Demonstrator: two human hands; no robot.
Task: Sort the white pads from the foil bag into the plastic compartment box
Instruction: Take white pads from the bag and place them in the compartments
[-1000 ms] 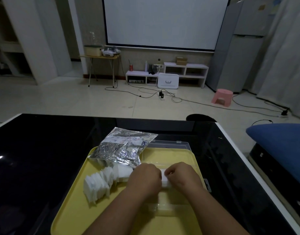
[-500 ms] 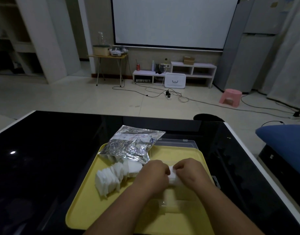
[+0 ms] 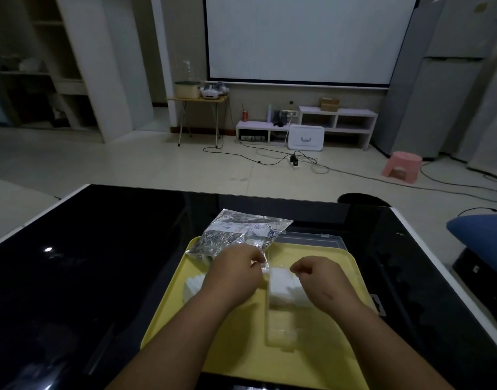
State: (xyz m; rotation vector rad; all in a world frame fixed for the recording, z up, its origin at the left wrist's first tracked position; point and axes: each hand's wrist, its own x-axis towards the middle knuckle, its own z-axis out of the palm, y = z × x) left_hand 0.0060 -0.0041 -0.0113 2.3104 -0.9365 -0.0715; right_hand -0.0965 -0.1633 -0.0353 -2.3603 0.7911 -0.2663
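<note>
A crinkled foil bag [image 3: 236, 237] lies across the far left corner of the yellow tray [image 3: 351, 266]. On the tray's right half stands the clear plastic compartment box [image 3: 281, 330], with a stack of white pads [image 3: 284, 285] in its far compartment. A loose pile of white pads [image 3: 194, 285] lies on the tray's left side, partly hidden by my left arm. My left hand [image 3: 236, 274] is curled, its fingertips at the bag's near corner. My right hand [image 3: 320, 280] is curled too, resting at the right edge of the stacked pads. Neither hand visibly holds a pad.
The tray sits on a glossy black table [image 3: 101, 263] with a white edge. A clear lid [image 3: 312, 239] lies just behind the tray. A blue cushion [image 3: 483, 237] is to the right, and open floor with cables and a pink stool [image 3: 402, 166] lies beyond.
Both hands held a stack of pads together over the box; now they have parted, the left going toward the foil bag, and the stack rests in the box.
</note>
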